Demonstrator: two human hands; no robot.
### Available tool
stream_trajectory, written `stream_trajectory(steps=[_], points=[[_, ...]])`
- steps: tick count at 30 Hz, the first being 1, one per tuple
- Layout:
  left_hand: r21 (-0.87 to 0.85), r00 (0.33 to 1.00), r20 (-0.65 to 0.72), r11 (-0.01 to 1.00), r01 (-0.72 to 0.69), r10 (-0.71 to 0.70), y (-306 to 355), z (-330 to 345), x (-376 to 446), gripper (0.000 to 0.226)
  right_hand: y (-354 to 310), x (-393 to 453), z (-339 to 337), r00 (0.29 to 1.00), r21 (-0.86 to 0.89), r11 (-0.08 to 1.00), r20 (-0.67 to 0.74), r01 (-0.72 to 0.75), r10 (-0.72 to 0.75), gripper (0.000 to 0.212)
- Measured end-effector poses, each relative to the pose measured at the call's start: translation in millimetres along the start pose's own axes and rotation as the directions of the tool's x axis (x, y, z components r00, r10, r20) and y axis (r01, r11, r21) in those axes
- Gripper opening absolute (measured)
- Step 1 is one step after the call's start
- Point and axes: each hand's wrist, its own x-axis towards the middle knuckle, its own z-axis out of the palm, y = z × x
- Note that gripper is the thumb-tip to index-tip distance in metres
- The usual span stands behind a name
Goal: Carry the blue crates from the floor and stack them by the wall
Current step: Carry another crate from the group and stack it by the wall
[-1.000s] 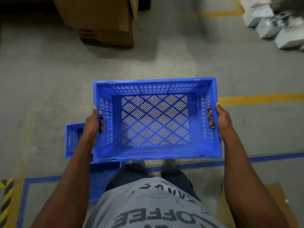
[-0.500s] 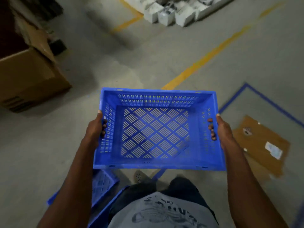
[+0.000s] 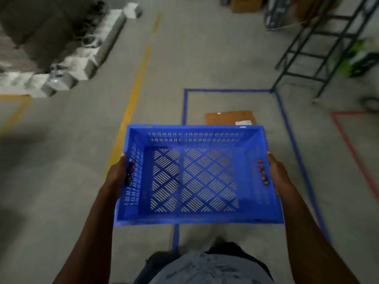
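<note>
Grey concrete floor [image 3: 61, 181] fills the frame, w/ a yellow line [image 3: 133, 99] running up the middle and a blue taped rectangle [image 3: 185, 107] at centre right. Since a sec ago the view has swung round: the cardboard box and the other crates on the floor are gone from frame, and a dark metal rack [image 3: 307, 50] now shows upper right, so the person has prob. turned to walk the load off. No wall or stack visible yet. Blue crate [image 3: 194, 177] sits centre frame, empty, held level above the floor. Left hand [image 3: 119, 173] and right hand [image 3: 274, 171] each clasp a short side, fingers curled through the handle slots.
</note>
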Motion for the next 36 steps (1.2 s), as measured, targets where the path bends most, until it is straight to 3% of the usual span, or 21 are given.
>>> stream_trajectory(steps=[8, 12, 18, 25, 30, 36], points=[[0.246, 0.937, 0.349, 0.964, -0.101, 0.009, 44.4, 248.0, 5.0, 0.055, 43.6, -4.0, -200.8, 0.937, 0.232, 0.973, -0.342, 0.007, 0.075, 0.044], [0.362, 0.855, 0.517, 0.915, -0.177, -0.039, 63.0, 370.9, 5.0, 0.054, 74.0, -21.3, -273.1, 0.838, 0.34, 0.94, -0.522, 0.035, 0.158, 0.046], [0.481, 0.694, 0.707, 0.81, -0.335, -0.133, 81.9, 556.1, -15.9, 0.053, 118.1, -37.3, -345.5, 0.669, 0.513, 0.853, -0.668, 0.097, 0.326, 0.047], [0.505, 0.482, 0.834, 0.723, -0.471, -0.268, 86.2, 741.5, -62.4, 0.058, 142.5, -52.9, -394.2, 0.438, 0.636, 0.738, -0.743, 0.226, 0.506, 0.042], [0.476, 0.378, 0.877, 0.655, -0.587, -0.298, 79.6, 841.8, -127.1, 0.059, 159.9, -66.3, -431.3, 0.302, 0.695, 0.659, -0.718, 0.287, 0.627, 0.047], [0.475, 0.32, 0.878, 0.569, -0.671, -0.356, 43.4, 951.5, -205.3, 0.059, 194.8, -75.7, -498.2, 0.204, 0.702, 0.618, -0.703, 0.355, 0.681, 0.053]])
